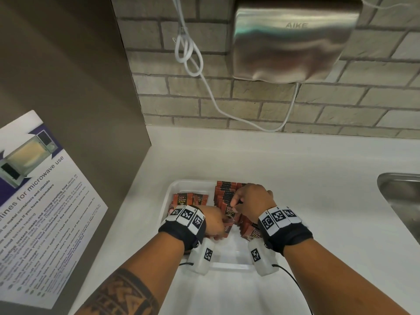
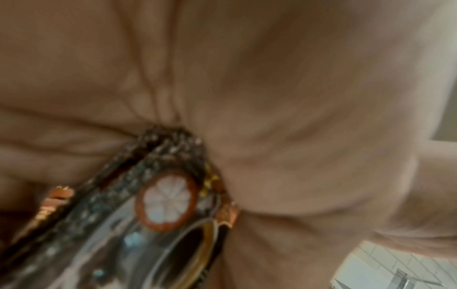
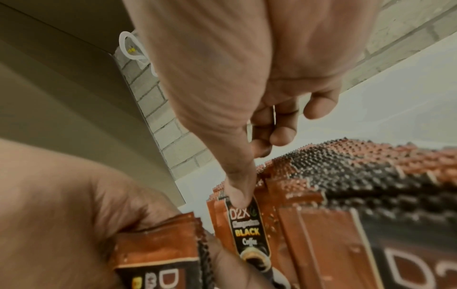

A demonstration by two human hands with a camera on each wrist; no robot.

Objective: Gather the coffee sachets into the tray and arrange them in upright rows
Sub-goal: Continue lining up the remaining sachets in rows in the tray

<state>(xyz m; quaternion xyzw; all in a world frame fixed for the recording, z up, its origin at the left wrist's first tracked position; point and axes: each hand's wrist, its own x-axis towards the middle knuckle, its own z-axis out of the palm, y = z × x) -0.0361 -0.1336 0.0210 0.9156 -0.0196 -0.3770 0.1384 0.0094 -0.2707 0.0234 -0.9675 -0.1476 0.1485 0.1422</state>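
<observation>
A white tray (image 1: 229, 266) lies on the white counter. Along its right side, red-brown coffee sachets stand in an upright row (image 1: 226, 193) (image 3: 358, 166). A few loose sachets (image 1: 184, 199) lie flat at the tray's far left. My right hand (image 1: 236, 204) (image 3: 243, 176) pinches the top of one "D2X Black Coffee" sachet (image 3: 248, 230) at the near end of the row, thumb in front and fingers curled behind. My left hand (image 1: 218, 231) (image 3: 74, 195) grips a small bundle of sachets (image 2: 158, 205) (image 3: 160, 252) just left of it, over the tray.
A steel sink (image 1: 400, 201) is set into the counter at the right. A hand dryer (image 1: 293, 39) with a dangling white cable (image 1: 211, 87) hangs on the brick wall behind. A brown panel with a microwave notice (image 1: 41, 201) stands at the left.
</observation>
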